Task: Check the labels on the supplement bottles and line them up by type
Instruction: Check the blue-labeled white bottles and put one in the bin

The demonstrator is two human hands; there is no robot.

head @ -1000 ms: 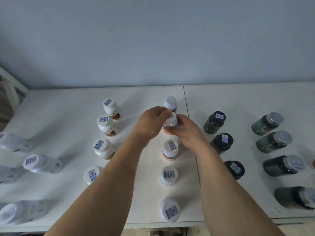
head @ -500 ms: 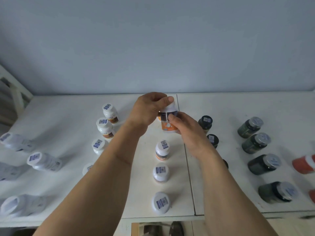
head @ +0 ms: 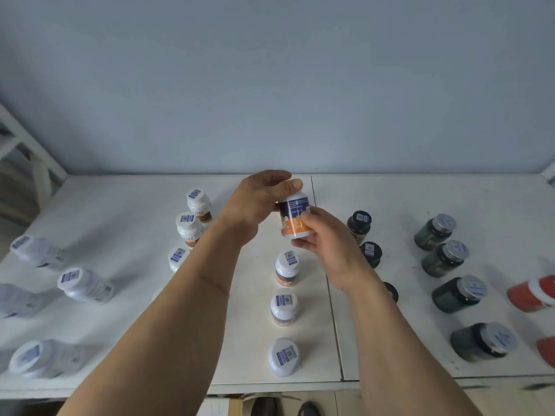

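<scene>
A white bottle with an orange and dark blue label (head: pixel 293 219) is held up above the table, label facing me. My left hand (head: pixel 258 202) grips its cap and upper part. My right hand (head: pixel 324 235) holds its lower body with curled fingers. Below it a column of three matching white bottles (head: pixel 286 268) stands on the white table (head: pixel 390 193). To the left stands a row of white bottles with brown labels (head: pixel 189 228). To the right stand black-capped dark bottles (head: pixel 359 225), partly hidden by my right forearm.
Several white bottles (head: pixel 85 285) lie on their sides at the far left. Dark green jars with grey lids (head: pixel 435 231) lie tilted at the right, and red bottles (head: pixel 533 292) sit at the right edge. A seam (head: pixel 333 319) splits the tabletop. The wall rises behind.
Both hands lifted the orange-labelled bottle out of the middle column and tilted its label towards me. The camera view drew back, showing more of the right side.
</scene>
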